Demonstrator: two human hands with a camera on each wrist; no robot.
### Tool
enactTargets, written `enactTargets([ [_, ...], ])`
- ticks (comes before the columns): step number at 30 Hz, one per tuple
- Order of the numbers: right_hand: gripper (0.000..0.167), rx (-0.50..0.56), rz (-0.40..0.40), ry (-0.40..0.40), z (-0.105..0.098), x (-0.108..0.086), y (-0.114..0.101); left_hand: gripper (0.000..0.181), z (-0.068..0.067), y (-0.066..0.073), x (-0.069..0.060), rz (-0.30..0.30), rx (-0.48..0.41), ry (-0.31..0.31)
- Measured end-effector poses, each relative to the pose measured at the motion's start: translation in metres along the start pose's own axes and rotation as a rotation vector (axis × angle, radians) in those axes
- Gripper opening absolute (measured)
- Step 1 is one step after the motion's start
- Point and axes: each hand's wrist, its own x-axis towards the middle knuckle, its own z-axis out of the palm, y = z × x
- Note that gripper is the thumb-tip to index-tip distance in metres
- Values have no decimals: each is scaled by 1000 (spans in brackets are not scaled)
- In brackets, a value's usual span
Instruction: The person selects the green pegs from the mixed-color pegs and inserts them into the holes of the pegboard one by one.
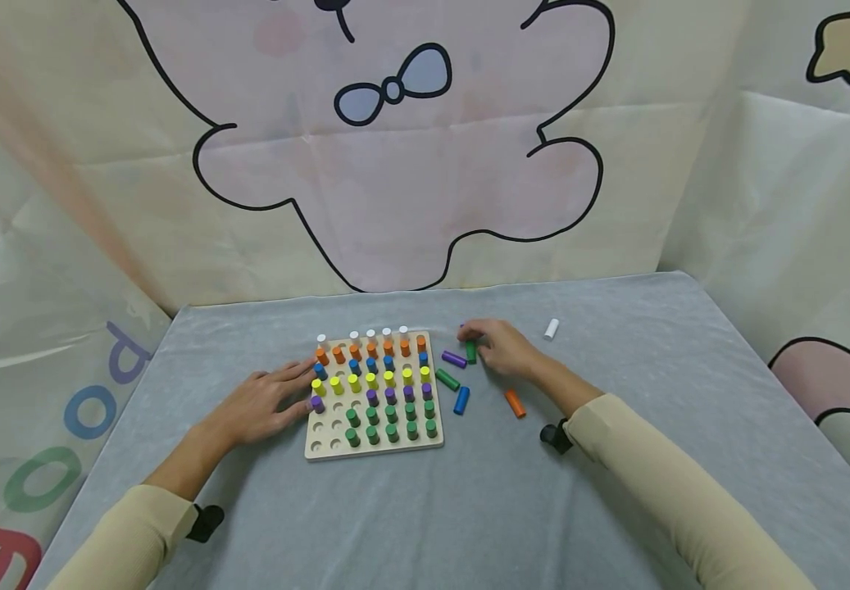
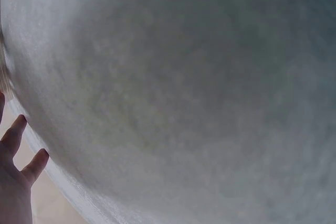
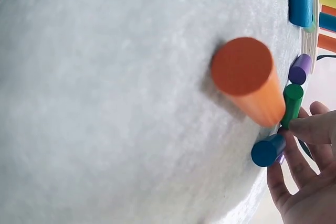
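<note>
A wooden pegboard holds rows of white, orange, blue, yellow, purple and green pegs. At its left edge my left hand rests with fingers extended, fingertips touching the board's side. To the right of the board, my right hand pinches a green peg between thumb and fingertips. Against those fingers lies a blue peg, hidden from the head view. A purple peg lies just left of the pinched one. In the left wrist view only part of the left hand shows, beside blurred cloth.
Loose on the grey cloth are another green peg, a blue peg, an orange peg and, farther back, a white peg. Some holes at the board's lower left are bare. A printed curtain stands behind the table.
</note>
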Motion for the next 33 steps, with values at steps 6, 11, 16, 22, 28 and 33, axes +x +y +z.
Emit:
enactTargets([
  [6,33,-18,21,-10,-1,1,1,67,0,0,0,-8,-5,-8],
  [11,33,-30,37,-23,-2,2,3,67,-1,1,1,-9,-2,-13],
  [16,33,-47,59,-27,-2,4,7,67,-2,1,0,-6,-2,-9],
  [22,31,-61,63,-24,-3,5,10,68,-1,1,0,-9,2,-14],
  [28,30,-71,59,-24,-5,5,10,69,-1,1,1,-13,-3,-19],
  [33,30,-74,61,-33,-7,4,11,68,-2,1,0,-14,-8,-17],
])
